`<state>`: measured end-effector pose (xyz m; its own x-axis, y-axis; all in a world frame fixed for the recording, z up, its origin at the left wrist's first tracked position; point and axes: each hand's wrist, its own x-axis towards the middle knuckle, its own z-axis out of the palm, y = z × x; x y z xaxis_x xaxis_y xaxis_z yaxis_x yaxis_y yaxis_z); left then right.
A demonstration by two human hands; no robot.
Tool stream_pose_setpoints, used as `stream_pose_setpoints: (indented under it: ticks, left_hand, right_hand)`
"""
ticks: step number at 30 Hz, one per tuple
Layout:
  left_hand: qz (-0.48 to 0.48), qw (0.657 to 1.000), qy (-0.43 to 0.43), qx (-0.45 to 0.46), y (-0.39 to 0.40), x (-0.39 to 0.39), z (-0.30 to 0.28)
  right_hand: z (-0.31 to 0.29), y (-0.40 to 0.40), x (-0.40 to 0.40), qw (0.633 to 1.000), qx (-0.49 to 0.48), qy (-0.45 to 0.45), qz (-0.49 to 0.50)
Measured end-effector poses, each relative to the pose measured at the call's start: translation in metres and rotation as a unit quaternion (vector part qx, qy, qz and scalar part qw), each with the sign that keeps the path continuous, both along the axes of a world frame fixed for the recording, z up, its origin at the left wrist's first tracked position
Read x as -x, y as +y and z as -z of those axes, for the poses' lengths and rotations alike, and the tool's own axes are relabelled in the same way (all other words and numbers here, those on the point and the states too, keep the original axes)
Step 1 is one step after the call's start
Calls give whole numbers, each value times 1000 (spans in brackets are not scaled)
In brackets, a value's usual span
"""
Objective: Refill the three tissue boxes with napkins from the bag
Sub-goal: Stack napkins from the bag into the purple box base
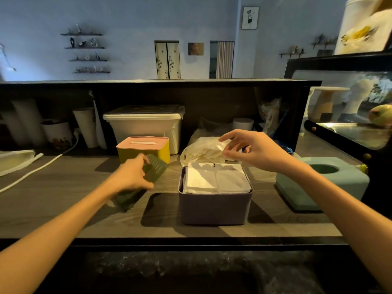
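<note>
White lidded storage bin (144,122), paper cup stacks (86,126), white cable (38,168) on counter

Purple box (214,206), white napkins (214,179); yellow box (144,154), pink lid (142,142); teal box (322,183); ribbed green lid (146,177); grey woodgrain surface (63,194).

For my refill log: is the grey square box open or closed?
Open. The grey square box has no lid; white folded napkins show at its top.

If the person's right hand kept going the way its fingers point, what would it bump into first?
Most likely the crumpled white plastic bag of napkins. The right hand hovers above the open grey box of white napkins, fingers spread and pointing left towards the bag, fingertips at or almost on it; depth is hard to judge.
</note>
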<state>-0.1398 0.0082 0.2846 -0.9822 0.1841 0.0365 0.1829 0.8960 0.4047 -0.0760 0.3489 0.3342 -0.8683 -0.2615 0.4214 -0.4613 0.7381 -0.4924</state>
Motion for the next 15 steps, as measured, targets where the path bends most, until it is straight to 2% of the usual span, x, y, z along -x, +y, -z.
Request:
stream_pose_setpoints:
  ticks: [2, 5, 7, 9, 12, 15]
  left_hand:
    - [18, 992, 48, -111, 0, -7, -29]
    - [53, 959, 82, -265, 12, -29, -75]
    - [65, 924, 80, -368, 27, -44, -93]
    - [99, 871, 41, -479, 43, -54, -102]
    - [131, 816, -8, -562, 62, -59, -98]
    - [133, 778, -48, -612, 74, -58, -85]
  right_hand:
    - [-6, -1, 0, 1000, 10, 14, 8]
    - [-16, -10, 2, 1000, 24, 7, -6]
    - [-22, -22, 2, 999, 39, -17, -26]
    - [-27, -33, 4, 997, 38, -53, -35]
    - [-37, -45, 7, 994, 22, -100, -31]
    - [-41, -44, 10, 990, 18, -136, -35]
